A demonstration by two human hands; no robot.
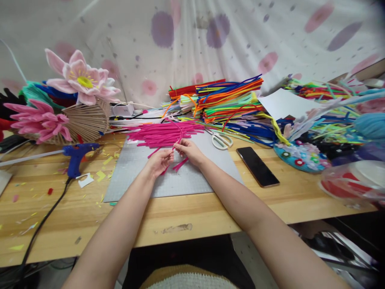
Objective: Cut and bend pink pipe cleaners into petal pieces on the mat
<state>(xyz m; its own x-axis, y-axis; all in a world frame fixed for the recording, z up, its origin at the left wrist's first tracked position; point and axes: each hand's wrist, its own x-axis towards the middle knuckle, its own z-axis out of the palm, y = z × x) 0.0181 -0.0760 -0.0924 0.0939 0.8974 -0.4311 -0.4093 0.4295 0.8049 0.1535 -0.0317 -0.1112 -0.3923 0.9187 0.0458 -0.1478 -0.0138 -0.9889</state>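
Both hands meet over a grey cutting mat (192, 184). My left hand (161, 161) has its fingers closed on the lower part of a magenta pipe cleaner (181, 132). The thumb and fingers of my right hand (188, 150) pinch the same pipe cleaner, whose free end curves upward past the fingertips. Just beyond the hands lies a wide pile of magenta pipe cleaners (162, 134). A few short magenta pieces (181, 164) rest on the mat beneath my hands. White-handled scissors (221, 140) lie at the mat's far right.
A black phone (258, 166) lies right of the mat. On the left are a blue glue gun (76, 156) with a cord and pink fuzzy flowers (82, 78). Bundles of coloured pipe cleaners (230, 98) line the back. A flower-covered blue piece (300, 156) and a clear container (355, 180) stand right.
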